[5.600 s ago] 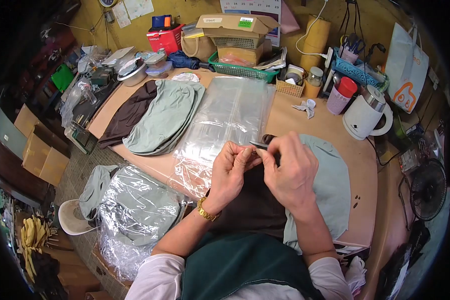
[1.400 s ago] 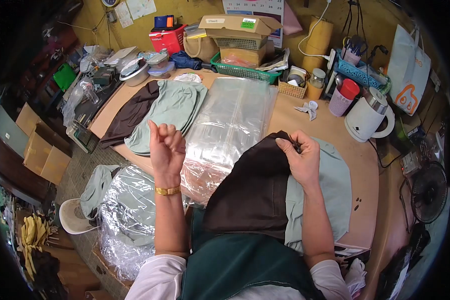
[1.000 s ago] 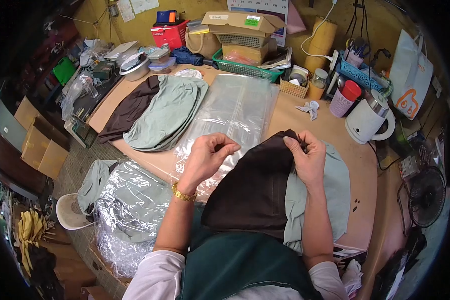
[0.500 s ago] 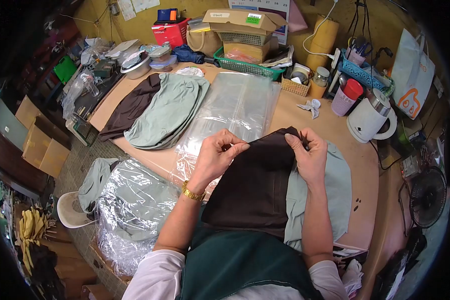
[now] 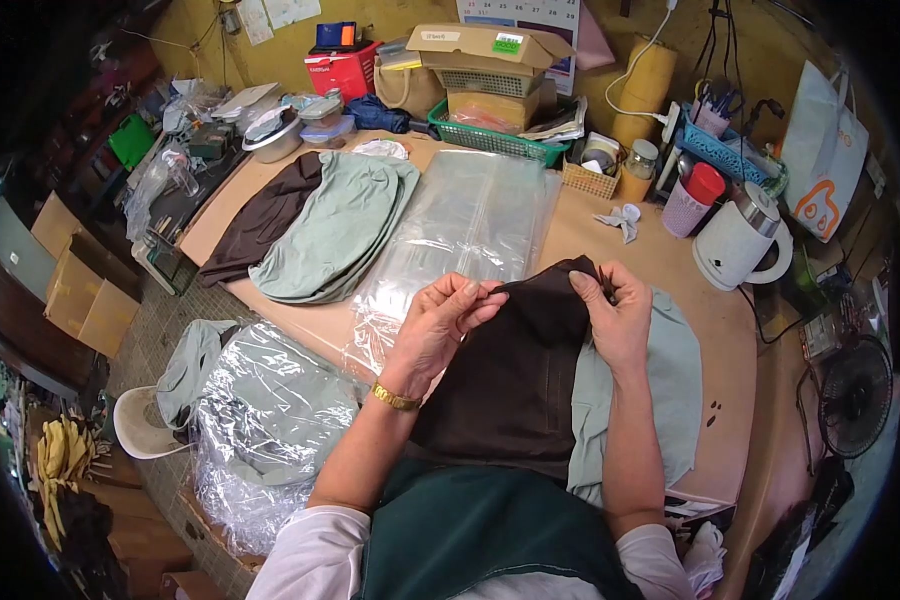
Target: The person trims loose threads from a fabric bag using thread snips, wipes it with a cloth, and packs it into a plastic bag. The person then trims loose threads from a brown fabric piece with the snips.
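A dark brown garment (image 5: 515, 375) lies on the table edge in front of me, over a pale green garment (image 5: 660, 380). My left hand (image 5: 440, 325) pinches the brown garment's upper left edge. My right hand (image 5: 615, 315) grips its upper right edge, with a small dark tool tucked in the fingers. A stack of clear plastic bags (image 5: 460, 230) lies flat just beyond my hands.
A pile of green and brown garments (image 5: 315, 235) sits at the table's left. A white kettle (image 5: 735, 240), a red-lidded cup (image 5: 685, 195), baskets and cardboard boxes (image 5: 490, 50) crowd the back. Bagged garments (image 5: 270, 420) rest on a stool below left. A fan (image 5: 855, 380) stands right.
My left hand dropped from a raised fist beside me to the brown garment and took hold of its upper left edge. My right hand kept its grip on the upper right edge.
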A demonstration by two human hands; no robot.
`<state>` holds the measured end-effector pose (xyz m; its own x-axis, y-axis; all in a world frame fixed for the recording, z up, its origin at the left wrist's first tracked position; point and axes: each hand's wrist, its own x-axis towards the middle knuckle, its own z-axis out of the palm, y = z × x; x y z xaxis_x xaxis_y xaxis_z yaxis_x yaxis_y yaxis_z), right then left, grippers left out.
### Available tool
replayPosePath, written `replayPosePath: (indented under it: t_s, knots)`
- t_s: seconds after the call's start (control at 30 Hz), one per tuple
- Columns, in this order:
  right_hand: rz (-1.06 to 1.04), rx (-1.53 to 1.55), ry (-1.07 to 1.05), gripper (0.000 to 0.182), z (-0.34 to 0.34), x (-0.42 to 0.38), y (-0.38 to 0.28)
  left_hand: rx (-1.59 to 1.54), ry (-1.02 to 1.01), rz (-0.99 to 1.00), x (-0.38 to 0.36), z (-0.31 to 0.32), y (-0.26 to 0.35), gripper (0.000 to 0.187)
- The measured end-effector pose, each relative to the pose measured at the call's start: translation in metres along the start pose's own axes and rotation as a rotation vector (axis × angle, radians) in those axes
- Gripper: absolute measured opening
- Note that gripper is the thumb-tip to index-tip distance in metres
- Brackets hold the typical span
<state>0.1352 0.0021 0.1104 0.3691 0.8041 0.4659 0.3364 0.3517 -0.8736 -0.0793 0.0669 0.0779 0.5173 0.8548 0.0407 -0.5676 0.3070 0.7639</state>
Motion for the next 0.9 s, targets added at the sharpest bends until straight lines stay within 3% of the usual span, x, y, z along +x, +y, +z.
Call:
replayPosePath:
  t_s: [0.13, 0.2, 0.3, 0.47, 0.53, 0.6, 0.73, 0.8, 0.83, 0.9]
  knots:
    - [0.005, 0.0, 0.008, 0.034, -0.001, 0.002, 0.002, -0.086, -0.069, -0.037, -0.007, 0.004, 0.008, 0.01]
    - [0.01, -0.013, 0.002, 0.034, -0.002, 0.001, 0.004, -0.246, -0.261, -0.065, -0.007, -0.01, 0.012, 0.008]
    - [0.011, -0.001, 0.004, 0.033, -0.001, 0.001, 0.003, -0.302, -0.148, -0.006, -0.01, -0.012, 0.017, 0.007]
    - [0.014, 0.001, 0.024, 0.034, -0.005, 0.001, 0.006, -0.395, -0.145, 0.097, -0.017, -0.022, 0.038, 0.006]
    - [0.007, 0.007, 0.019, 0.034, -0.006, 0.002, 0.008, -0.471, -0.165, 0.259, -0.023, -0.025, 0.051, 0.007]
    - [0.014, 0.006, 0.009, 0.034, -0.005, 0.001, 0.01, -0.499, -0.156, 0.289, -0.028, -0.027, 0.058, 0.009]
    - [0.017, 0.072, 0.008, 0.035, 0.008, 0.002, 0.008, -0.249, -0.269, 0.349, -0.023, -0.037, 0.051, 0.015]
    - [0.049, 0.147, -0.023, 0.031, 0.02, 0.002, 0.011, 0.57, 0.065, 0.513, -0.012, -0.015, 0.029, 0.024]
    - [0.077, 0.219, -0.055, 0.026, 0.026, 0.002, 0.016, 0.809, 0.119, 0.524, -0.005, -0.005, 0.011, 0.028]
    - [0.092, 0.291, -0.005, 0.023, 0.04, 0.005, 0.038, 1.144, 0.117, 0.313, 0.01, -0.01, -0.009, 0.033]
